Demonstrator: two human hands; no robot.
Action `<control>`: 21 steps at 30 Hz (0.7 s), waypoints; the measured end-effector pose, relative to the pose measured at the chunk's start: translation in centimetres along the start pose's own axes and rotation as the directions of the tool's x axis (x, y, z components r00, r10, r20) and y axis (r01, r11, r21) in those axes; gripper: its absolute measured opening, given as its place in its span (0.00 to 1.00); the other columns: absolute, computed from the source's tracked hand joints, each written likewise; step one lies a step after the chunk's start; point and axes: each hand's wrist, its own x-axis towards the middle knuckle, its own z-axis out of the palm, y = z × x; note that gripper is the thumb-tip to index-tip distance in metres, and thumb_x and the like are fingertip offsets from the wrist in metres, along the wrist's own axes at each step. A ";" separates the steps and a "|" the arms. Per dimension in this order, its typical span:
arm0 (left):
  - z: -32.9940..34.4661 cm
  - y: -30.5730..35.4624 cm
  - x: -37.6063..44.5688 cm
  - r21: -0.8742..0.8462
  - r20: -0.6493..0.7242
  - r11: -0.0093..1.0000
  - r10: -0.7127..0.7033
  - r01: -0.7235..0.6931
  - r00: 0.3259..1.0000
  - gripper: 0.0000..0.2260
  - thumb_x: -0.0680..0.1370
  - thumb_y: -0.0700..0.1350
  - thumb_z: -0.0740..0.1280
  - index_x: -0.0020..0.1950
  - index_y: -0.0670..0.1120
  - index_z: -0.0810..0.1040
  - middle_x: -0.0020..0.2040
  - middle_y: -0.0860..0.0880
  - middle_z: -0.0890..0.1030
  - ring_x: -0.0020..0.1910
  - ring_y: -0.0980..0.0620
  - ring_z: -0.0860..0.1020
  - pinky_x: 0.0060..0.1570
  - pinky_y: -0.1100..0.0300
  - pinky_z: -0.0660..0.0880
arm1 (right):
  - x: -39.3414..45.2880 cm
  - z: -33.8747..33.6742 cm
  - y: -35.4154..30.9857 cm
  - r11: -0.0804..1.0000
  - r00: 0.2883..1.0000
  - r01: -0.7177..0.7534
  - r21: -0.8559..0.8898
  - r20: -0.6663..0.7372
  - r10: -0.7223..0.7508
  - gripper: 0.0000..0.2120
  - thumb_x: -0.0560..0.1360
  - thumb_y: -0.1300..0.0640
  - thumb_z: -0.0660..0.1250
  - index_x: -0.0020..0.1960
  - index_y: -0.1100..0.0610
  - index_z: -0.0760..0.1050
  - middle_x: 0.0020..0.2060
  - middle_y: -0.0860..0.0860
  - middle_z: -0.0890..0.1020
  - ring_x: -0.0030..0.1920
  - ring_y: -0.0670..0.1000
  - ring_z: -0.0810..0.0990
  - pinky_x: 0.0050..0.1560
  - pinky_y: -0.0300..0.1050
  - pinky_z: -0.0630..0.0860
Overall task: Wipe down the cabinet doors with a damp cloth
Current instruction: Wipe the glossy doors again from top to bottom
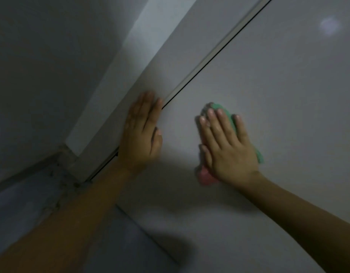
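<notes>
Both forearms are bare, with no sleeve in view. The left hand [141, 133], toward 9 o'clock, and the right hand [227, 146], toward 3 o'clock, seemingly carry no rings, though blur hides detail. Fingernails are short.

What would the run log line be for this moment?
right hand: presses green-pink cloth flat on cabinet door | left hand: flat at door edge
</notes>
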 end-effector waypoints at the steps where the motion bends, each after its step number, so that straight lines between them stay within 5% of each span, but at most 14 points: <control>1: 0.0 -0.4 -0.2 0.005 0.006 1.000 0.006 -0.006 1.000 0.24 0.76 0.39 0.59 0.72 0.33 0.64 0.73 0.35 0.63 0.74 0.37 0.58 0.74 0.45 0.55 | 0.8 1.0 -1.8 1.000 0.999 0.022 0.004 0.027 -0.022 0.27 0.79 0.51 0.54 0.75 0.62 0.57 0.74 0.57 0.58 0.74 0.58 0.58 0.75 0.56 0.45; 5: 0.0 -1.3 -0.7 0.054 0.027 0.996 0.064 -0.065 0.998 0.26 0.76 0.38 0.61 0.72 0.33 0.62 0.72 0.34 0.62 0.74 0.37 0.57 0.75 0.48 0.52 | 1.5 4.0 -10.3 0.960 0.932 0.281 0.020 0.231 -0.278 0.34 0.70 0.46 0.59 0.72 0.62 0.64 0.72 0.58 0.67 0.73 0.58 0.63 0.75 0.57 0.44; 7: 0.1 -1.3 -1.2 0.054 0.041 0.998 0.039 -0.041 0.998 0.28 0.73 0.36 0.63 0.73 0.33 0.61 0.73 0.34 0.61 0.74 0.37 0.56 0.75 0.47 0.52 | -0.1 4.6 -13.0 0.914 0.854 0.404 0.043 0.341 -0.393 0.38 0.69 0.43 0.62 0.73 0.61 0.59 0.73 0.57 0.63 0.73 0.57 0.63 0.75 0.56 0.45; 9: 0.2 -1.2 -2.0 0.047 0.051 0.999 0.012 -0.014 0.999 0.29 0.73 0.36 0.64 0.73 0.33 0.62 0.73 0.33 0.61 0.74 0.37 0.56 0.74 0.44 0.54 | -2.8 4.2 -13.3 0.896 0.788 0.430 0.114 0.437 -0.434 0.47 0.63 0.39 0.69 0.73 0.60 0.55 0.72 0.57 0.57 0.73 0.54 0.64 0.75 0.54 0.47; 12: -0.2 -2.1 -2.7 0.060 0.042 0.998 0.001 -0.004 0.999 0.26 0.75 0.38 0.61 0.72 0.34 0.64 0.72 0.32 0.63 0.73 0.36 0.59 0.73 0.43 0.56 | -5.9 3.1 -10.2 0.891 0.747 0.420 0.173 0.492 -0.448 0.55 0.54 0.41 0.76 0.73 0.64 0.58 0.72 0.56 0.61 0.71 0.52 0.67 0.76 0.50 0.42; 18: -0.8 -3.8 -3.0 0.054 0.041 0.998 0.034 -0.036 0.999 0.23 0.77 0.38 0.60 0.73 0.37 0.65 0.72 0.32 0.64 0.73 0.36 0.60 0.72 0.44 0.59 | -5.5 2.6 -9.3 0.886 0.700 0.400 0.235 0.546 -0.461 0.56 0.58 0.42 0.75 0.75 0.64 0.52 0.73 0.57 0.56 0.74 0.52 0.59 0.75 0.50 0.41; 21: -1.4 -4.6 -3.7 0.076 0.084 0.997 0.021 -0.028 0.996 0.24 0.76 0.37 0.63 0.73 0.37 0.66 0.72 0.32 0.63 0.73 0.37 0.58 0.72 0.43 0.58 | -3.6 4.3 -13.8 0.860 0.731 0.427 0.280 0.453 -0.511 0.45 0.67 0.49 0.68 0.75 0.59 0.47 0.74 0.56 0.50 0.76 0.53 0.57 0.76 0.53 0.40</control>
